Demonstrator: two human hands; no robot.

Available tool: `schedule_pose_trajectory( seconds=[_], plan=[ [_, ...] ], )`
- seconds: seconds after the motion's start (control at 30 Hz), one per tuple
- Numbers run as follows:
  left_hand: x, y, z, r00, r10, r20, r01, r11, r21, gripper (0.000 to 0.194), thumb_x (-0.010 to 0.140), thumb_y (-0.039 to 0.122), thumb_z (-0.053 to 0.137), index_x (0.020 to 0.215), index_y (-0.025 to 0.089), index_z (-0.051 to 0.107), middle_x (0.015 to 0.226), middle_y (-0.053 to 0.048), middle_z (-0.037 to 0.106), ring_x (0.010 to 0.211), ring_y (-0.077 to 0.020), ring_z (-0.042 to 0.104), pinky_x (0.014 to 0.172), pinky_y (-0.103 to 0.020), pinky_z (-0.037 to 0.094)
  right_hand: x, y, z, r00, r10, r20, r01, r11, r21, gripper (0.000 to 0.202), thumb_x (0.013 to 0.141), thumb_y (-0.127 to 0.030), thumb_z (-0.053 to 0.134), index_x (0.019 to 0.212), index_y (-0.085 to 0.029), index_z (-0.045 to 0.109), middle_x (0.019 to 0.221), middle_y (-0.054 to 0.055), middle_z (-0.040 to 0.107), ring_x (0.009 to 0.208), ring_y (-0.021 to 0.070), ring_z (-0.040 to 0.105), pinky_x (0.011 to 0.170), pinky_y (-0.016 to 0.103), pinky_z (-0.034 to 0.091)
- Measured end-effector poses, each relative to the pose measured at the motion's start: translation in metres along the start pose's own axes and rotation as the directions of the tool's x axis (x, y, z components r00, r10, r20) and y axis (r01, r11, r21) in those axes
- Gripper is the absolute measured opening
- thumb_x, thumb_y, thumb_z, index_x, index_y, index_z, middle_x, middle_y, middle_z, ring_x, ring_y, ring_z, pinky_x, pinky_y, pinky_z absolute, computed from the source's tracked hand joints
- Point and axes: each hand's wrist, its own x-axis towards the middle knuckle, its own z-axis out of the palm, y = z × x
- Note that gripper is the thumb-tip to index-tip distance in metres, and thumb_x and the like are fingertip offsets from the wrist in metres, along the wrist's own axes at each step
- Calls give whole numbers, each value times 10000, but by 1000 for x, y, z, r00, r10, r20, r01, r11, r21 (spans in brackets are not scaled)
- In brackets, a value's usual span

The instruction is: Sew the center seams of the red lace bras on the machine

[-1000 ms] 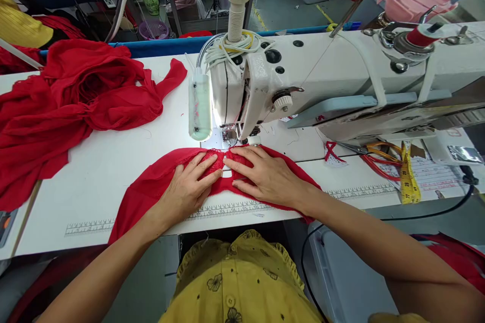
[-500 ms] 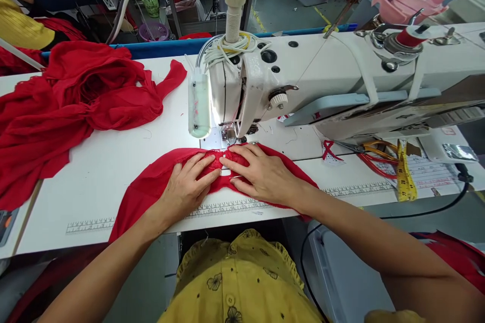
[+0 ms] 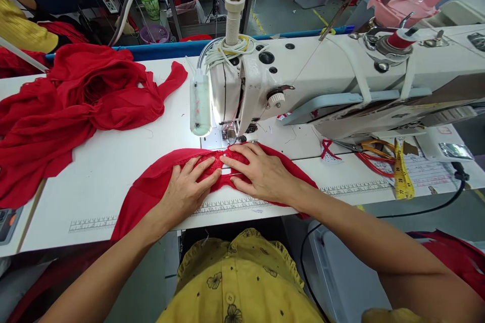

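Red fabric [image 3: 149, 176] with a lace part at its middle lies on the sewing table, just in front of the needle area of a white sewing machine [image 3: 303, 70]. My left hand [image 3: 187, 186] rests flat on its left half, fingers spread toward the lace. On the right half lies my right hand [image 3: 261, 171], also with spread fingers. Between the hands a small opening in the fabric shows the white tabletop. The presser foot [image 3: 228, 132] stands just beyond the cloth, lit by a lamp [image 3: 200, 103].
A heap of red fabric [image 3: 109, 91] covers the table's left side. Scissors [image 3: 352, 147], a yellow tape measure [image 3: 403, 171] and a paper sheet [image 3: 432, 172] lie at the right. A person's yellow sleeve [image 3: 26, 25] shows at the upper left.
The view has shifted slightly. Both hands stay on the red fabric in nearly the same place.
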Motion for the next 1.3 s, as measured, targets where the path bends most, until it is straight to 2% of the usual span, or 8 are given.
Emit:
schedule_pose_trajectory(
  seconds=[0.37,0.47,0.53,0.67,0.9,1.07,1.17,1.3],
  plan=[
    [-2,1,1,1000,-31,1,31,998,-56,360,995,180,469,1324,242,601,1480,-107,543,1250,-378,538,754,-460,475,-4,6,3,999,8,-52,-5,998,61,585,980,-473,518,1487,-195,430,1485,132,505,1311,292,468,646,329,612],
    [0,3,-4,999,-53,-3,52,990,-130,331,995,180,475,1295,224,607,1455,-119,559,1301,-389,515,814,-514,521,-6,8,4,993,-42,-114,51,996,79,545,980,-467,536,1441,-180,488,1474,130,526,1317,283,490,706,356,626],
    [4,7,-7,993,-88,-77,67,968,-241,295,995,172,487,1263,192,608,1379,-131,610,1308,-335,531,941,-529,525,-8,8,6,971,-83,-223,102,992,78,413,993,-414,535,1329,-182,595,1405,110,596,1276,261,543,790,368,623],
    [19,12,-3,956,-164,-245,45,903,-428,243,993,139,496,1212,168,598,1227,-105,676,1208,-195,616,1081,-395,507,-7,5,14,906,-135,-402,167,985,44,232,1008,-242,505,1094,-190,715,1189,57,724,1123,200,646,897,335,594],
    [30,5,18,981,-174,-82,140,939,-313,305,1022,219,450,1298,145,560,1433,-162,555,1379,-310,490,1108,-541,469,-10,9,29,923,-165,-349,190,981,38,270,1003,-264,525,1196,-174,692,1287,57,694,1193,226,619,916,360,599],
    [30,6,14,975,-196,-108,144,920,-364,330,1016,232,464,1332,159,522,1420,-158,555,1369,-264,501,1139,-478,461,-4,8,24,897,-79,-434,148,981,127,226,994,-246,536,1116,-184,717,1165,49,742,1099,194,661,934,336,586],
    [30,7,13,967,-222,-124,171,929,-327,361,1004,268,500,1336,126,518,1385,-186,568,1338,-272,525,1129,-453,472,2,7,25,906,-46,-421,88,993,81,323,995,-351,551,1202,-142,685,1253,93,709,1158,232,642,947,365,584],
    [27,9,14,969,-239,-67,219,950,-223,427,1004,347,506,1373,133,496,1415,-184,562,1365,-315,499,1089,-488,481,2,9,30,944,-65,-324,53,998,-46,517,971,-494,553,1314,-115,628,1394,126,622,1244,291,589,866,388,611]
  ],
)
